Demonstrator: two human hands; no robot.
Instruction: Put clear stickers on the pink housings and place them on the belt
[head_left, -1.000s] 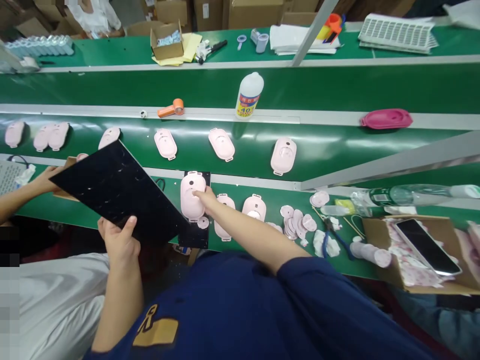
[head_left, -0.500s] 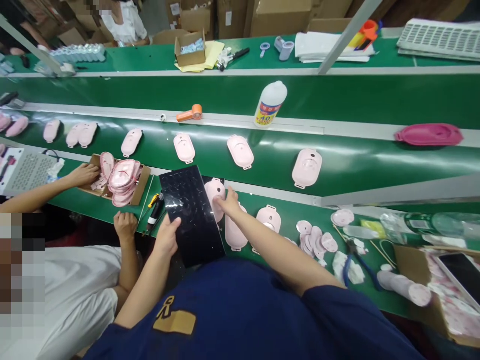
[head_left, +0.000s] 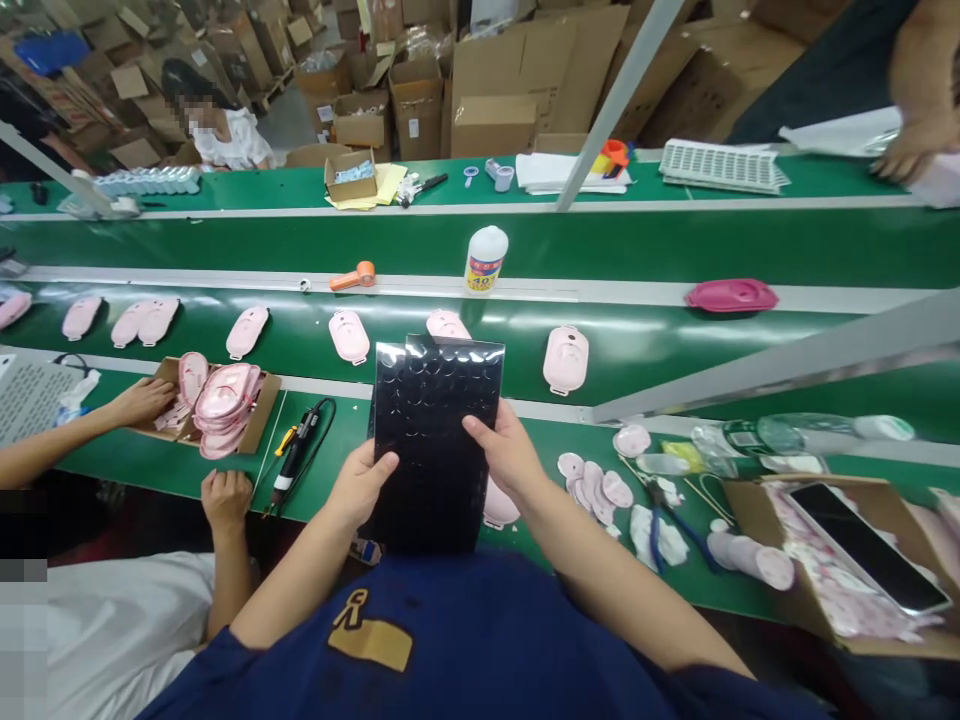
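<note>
I hold a black sheet [head_left: 435, 460] marked with rows of round cut-outs, upright in front of my body. My left hand [head_left: 361, 487] grips its left edge, thumb on the front. On its right edge, my right hand [head_left: 514, 455] closes the same way, thumb across the face. Another black sheet seems to lie behind it, mostly covered. A pink plastic shell [head_left: 499, 507] shows below my right hand, partly hidden by the sheet. Further pink shells, such as this one [head_left: 566, 360], lie spaced along the green belt behind.
A co-worker's hand [head_left: 150, 400] reaches into a box of pink parts [head_left: 229, 400] on the left. Nearby lies an electric screwdriver [head_left: 296, 460]. Pink discs [head_left: 592, 485], blue-handled pliers [head_left: 656, 530] and a phone [head_left: 866, 545] on a box are at right. A white bottle [head_left: 486, 260] stands behind.
My right hand has left the pink shell and now grips the sheet's right edge. The sheet has turned upright and moved right, covering shells on the table. The view has tilted up.
</note>
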